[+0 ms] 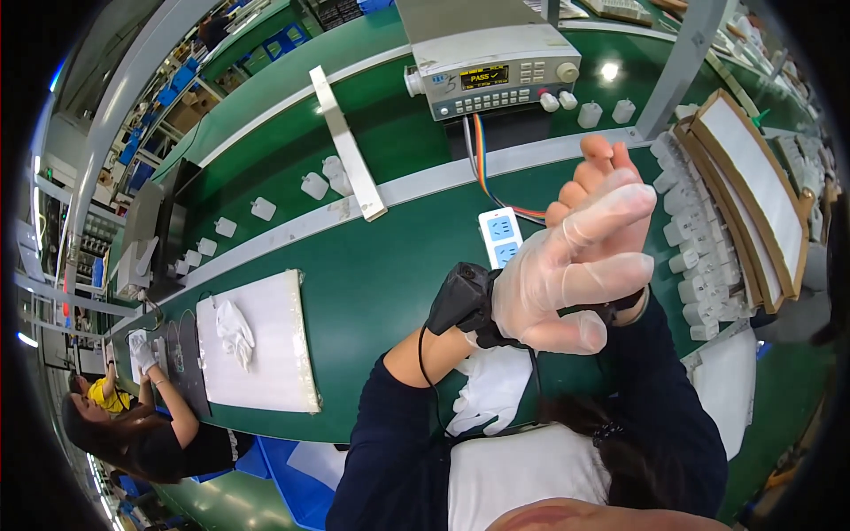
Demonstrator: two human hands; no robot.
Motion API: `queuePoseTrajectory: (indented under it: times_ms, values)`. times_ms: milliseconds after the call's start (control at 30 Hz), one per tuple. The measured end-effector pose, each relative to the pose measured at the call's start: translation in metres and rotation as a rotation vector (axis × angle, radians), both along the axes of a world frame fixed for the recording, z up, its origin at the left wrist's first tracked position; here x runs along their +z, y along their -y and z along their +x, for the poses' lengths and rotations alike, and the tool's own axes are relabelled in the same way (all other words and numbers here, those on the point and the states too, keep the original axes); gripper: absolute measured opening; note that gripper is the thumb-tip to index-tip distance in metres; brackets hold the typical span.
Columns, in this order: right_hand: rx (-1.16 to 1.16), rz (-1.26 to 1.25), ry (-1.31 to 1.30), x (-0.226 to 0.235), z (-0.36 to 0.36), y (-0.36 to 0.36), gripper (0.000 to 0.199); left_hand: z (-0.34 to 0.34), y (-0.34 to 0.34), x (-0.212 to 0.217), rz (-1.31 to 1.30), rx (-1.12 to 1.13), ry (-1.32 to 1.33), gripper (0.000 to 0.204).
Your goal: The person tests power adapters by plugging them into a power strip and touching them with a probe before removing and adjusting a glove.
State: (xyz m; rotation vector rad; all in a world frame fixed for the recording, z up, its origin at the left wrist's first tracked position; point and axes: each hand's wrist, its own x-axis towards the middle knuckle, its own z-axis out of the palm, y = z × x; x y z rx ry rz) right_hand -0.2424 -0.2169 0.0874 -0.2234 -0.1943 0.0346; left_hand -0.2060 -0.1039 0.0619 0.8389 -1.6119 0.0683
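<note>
My left hand [567, 274] wears a thin translucent glove and is raised over the green bench, its fingers spread apart. Around the left wrist sits a black strapped device [465, 301] with a cable. Behind it and partly hidden, my right hand [575, 196] is bare, with its fingers curled; the left hand covers its palm, so what it grips cannot be made out. A white glove [487, 389] lies at the bench's near edge below my forearms. Just beyond the left hand stands a white power strip with blue sockets [503, 234].
A grey bench tester [496, 75] with a lit screen stands at the back. Small white plug-like units [695, 239] line the right side beside cardboard trays [753, 195]. A white foam mat [266, 345] holds another glove [234, 333]. A person [142, 425] works at the left.
</note>
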Motion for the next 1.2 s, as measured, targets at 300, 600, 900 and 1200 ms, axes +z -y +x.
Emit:
queuePoseTrajectory:
  times_ms: [300, 600, 900, 1200]
  values:
    - [0.081, 0.02, -0.024, -0.013, 0.0, -0.011, 0.028, -0.006, 0.01, 0.011, -0.205, 0.134, 0.122, 0.041]
    - [0.238, 0.063, 0.263, -0.026, 0.022, -0.012, 0.023, 0.007, 0.003, -0.002, -0.061, 0.154, 0.323, 0.048]
    - [-0.571, -0.225, 0.133, 0.014, 0.007, 0.058, 0.01, 0.024, -0.015, 0.018, 0.42, 1.327, 0.567, 0.062]
    - [-0.391, -0.336, 0.286, 0.022, -0.004, 0.047, 0.007, 0.027, -0.018, 0.019, 0.54, 1.465, 0.464, 0.063]
